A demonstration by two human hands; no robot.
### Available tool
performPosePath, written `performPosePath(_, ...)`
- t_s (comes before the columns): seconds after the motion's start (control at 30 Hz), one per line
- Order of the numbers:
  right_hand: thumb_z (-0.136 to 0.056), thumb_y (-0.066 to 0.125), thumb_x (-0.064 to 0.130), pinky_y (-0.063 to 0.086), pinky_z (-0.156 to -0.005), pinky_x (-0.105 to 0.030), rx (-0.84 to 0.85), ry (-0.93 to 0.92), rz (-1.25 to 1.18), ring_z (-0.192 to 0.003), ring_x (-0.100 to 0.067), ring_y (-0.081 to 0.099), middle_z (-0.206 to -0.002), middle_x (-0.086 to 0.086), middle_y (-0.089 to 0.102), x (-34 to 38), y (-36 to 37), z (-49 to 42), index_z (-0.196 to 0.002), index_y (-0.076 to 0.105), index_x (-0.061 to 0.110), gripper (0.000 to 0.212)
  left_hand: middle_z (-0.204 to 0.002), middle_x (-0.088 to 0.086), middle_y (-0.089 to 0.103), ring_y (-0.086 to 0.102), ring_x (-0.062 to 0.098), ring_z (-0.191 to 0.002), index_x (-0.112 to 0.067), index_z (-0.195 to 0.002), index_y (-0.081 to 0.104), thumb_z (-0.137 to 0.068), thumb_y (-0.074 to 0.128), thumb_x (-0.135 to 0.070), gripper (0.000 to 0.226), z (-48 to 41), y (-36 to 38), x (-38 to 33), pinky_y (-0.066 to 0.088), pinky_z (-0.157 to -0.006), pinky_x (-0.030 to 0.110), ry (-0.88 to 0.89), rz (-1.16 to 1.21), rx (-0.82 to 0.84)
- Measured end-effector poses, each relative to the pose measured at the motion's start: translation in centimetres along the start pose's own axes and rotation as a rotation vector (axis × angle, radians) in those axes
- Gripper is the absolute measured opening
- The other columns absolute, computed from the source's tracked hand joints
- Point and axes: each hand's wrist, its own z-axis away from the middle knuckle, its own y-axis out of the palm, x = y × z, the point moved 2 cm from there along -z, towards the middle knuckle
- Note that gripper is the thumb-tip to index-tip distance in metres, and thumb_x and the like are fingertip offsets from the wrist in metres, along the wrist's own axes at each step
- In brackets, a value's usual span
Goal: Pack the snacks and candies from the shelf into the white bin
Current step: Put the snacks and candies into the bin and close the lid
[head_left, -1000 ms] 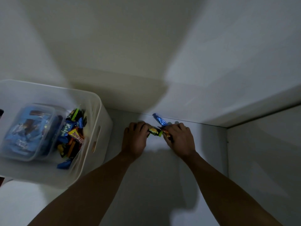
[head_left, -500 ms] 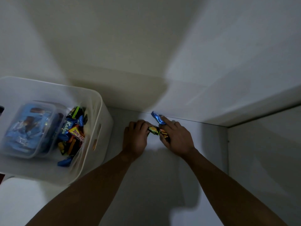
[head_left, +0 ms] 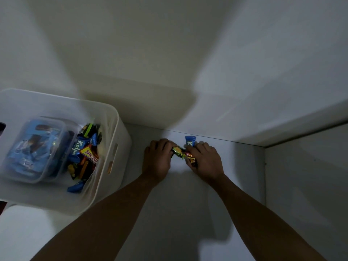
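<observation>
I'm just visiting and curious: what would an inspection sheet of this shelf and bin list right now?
Surface: white shelf, dim, shadowed.
Job's things: white bin at left holds a clear tub and loose wrapped candies; a blue packet stands by the back wall; green-yellow candies lie between the hands.
Clutter: nothing seen.
Grippers: left hand and right hand curl over the candies; grip hidden.
Cables: nothing seen.
Surroundings: white cabinet walls.

Both hands curled, knuckles up

The left hand [head_left: 157, 159] lies palm down at nine o'clock of the right hand [head_left: 206, 160], fingers bent inward. Bare forearms run back toward five and seven o'clock. Fingertips of both hands nearly meet.
</observation>
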Motion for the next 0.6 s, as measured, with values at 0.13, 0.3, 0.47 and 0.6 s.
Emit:
performPosePath(0.13, -0.074, 0.072, 0.033, 0.046, -0.063, -0.025, -0.092, 0.065, -0.13, -0.08, -0.016, 0.06, -0.093, 0.001, 0.066, -0.1, -0.7, 0.2, -0.109, 0.07, 0.022, 0.036, -0.112, -0.002, 0.06, 0.053, 0.03, -0.094, -0.025, -0.11, 0.058, -0.084, 0.065, -0.017, 0.028, 0.2, -0.4, -0.4, 0.047, -0.068, 0.039, -0.064, 0.069, -0.022)
performPosePath(0.3, -0.071, 0.074, 0.035, 0.054, -0.057, -0.027, -0.081, 0.295, -0.272, -0.075, -0.015, 0.067, -0.09, 0.006, 0.068, 0.6, -2.5, 1.7, -0.102, 0.072, 0.027, 0.032, -0.118, 0.003, 0.06, 0.052, 0.032, -0.097, -0.022, -0.113, 0.059, -0.088, 0.061, -0.014, 0.027, 1.7, -1.6, -1.6, 0.049, -0.072, 0.044, -0.201, 0.194, -0.032)
performPosePath(0.47, -0.074, 0.064, 0.048, 0.053, -0.06, -0.033, -0.076, 0.525, -0.316, -0.074, -0.024, 0.066, -0.084, 0.003, 0.064, 2.3, -5.6, 3.8, -0.089, 0.07, 0.025, 0.028, -0.116, 0.0, 0.059, 0.05, 0.028, -0.097, -0.023, -0.111, 0.058, -0.09, 0.058, -0.014, 0.023, 3.7, -4.9, -3.6, 0.048, -0.074, 0.042, -0.17, 0.288, -0.084)
performPosePath(0.6, -0.075, 0.07, 0.036, 0.045, -0.06, -0.025, -0.201, 0.52, -0.312, -0.074, -0.021, 0.066, -0.087, 0.003, 0.066, 3.9, -9.7, 3.2, -0.088, 0.072, 0.025, 0.018, -0.11, -0.003, 0.057, 0.048, 0.025, -0.098, -0.026, -0.11, 0.056, -0.091, 0.054, -0.016, 0.022, 4.6, -8.7, -5.1, 0.047, -0.079, 0.041, -0.111, 0.38, -0.176)
